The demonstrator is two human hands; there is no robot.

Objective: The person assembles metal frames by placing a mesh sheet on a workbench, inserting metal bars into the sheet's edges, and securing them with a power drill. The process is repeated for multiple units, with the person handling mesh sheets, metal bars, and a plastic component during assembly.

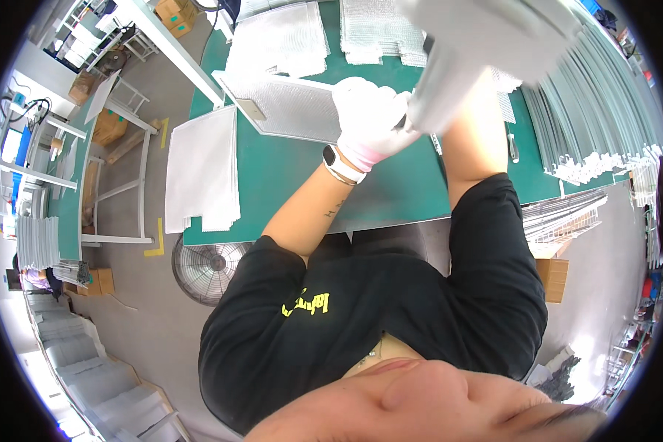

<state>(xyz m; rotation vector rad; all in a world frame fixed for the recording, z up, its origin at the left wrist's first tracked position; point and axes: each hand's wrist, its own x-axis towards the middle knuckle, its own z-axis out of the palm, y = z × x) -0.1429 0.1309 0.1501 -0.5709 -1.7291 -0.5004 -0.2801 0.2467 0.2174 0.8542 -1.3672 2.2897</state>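
My left hand [368, 118], in a white glove with a pink cuff, is closed at the right end of a grey mesh panel [291, 107]. The panel has a pale frame and a small beige tab at its left end. It tilts above the green table [302, 173]. My right forearm [479, 132] reaches forward over the table. A large pale grey, blurred shape [486, 44] close to the camera covers my right hand, so its fingers do not show. The shape's narrow lower end meets my left fingertips; its kind is unclear.
White mesh sheets [206, 169] lie at the table's left, with more stacks [280, 40] at the back. Many thin panels [597, 110] lean together at the right. A small cutter-like tool [513, 147] rests near my right arm. A round fan [212, 269] stands below the table's left edge.
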